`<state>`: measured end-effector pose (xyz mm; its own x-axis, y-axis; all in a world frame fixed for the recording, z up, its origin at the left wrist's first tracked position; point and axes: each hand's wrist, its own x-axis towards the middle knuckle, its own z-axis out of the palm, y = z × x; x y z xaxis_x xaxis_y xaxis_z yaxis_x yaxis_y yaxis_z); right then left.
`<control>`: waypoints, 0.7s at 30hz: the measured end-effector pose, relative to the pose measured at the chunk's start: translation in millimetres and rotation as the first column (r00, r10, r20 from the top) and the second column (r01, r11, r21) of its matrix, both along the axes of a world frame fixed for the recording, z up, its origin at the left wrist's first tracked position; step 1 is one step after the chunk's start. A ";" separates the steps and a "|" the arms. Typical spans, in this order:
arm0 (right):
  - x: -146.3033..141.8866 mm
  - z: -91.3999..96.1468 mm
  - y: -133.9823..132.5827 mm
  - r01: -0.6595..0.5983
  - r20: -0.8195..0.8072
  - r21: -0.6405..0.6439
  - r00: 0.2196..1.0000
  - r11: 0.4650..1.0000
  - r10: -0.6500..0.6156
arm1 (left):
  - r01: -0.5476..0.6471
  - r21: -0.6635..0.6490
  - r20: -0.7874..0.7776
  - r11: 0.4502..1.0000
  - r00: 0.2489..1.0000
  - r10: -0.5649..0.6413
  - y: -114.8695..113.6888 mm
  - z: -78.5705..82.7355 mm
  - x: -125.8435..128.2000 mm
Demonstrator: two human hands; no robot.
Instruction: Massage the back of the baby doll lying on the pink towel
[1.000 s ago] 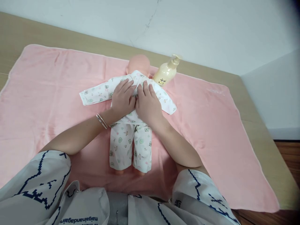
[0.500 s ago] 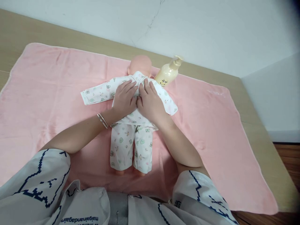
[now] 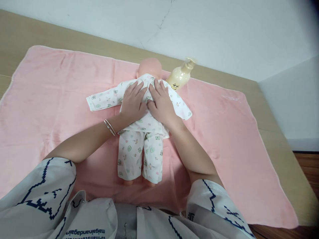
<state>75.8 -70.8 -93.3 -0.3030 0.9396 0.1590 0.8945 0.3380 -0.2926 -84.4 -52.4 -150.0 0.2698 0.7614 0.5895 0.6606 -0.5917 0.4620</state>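
Cool, even, diffuse light, moderately bright. Soft shadows on pink blanket point(image 3: 224, 142) beside forearms point(image 3: 86, 142) and below doll point(image 3: 129, 156), whose clothing prints show fairly sharp. Small glints on pump bottle point(image 3: 179, 77). Wide-angle stretch toward edges; tabletop point(image 3: 302, 202) blurry at lower right. Upper right corner darkens to black.

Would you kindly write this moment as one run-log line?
doll: face-down on pink blanket; left hand: on its upper back; right hand: on its upper back; pump bottle: beside its head
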 end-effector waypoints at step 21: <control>9.2 -3.0 -2.4 0.191 -0.304 0.233 0.946 0.954 -0.115 | 0.007 -0.037 0.133 0.999 0.991 -0.002 -0.4 -0.8 1.5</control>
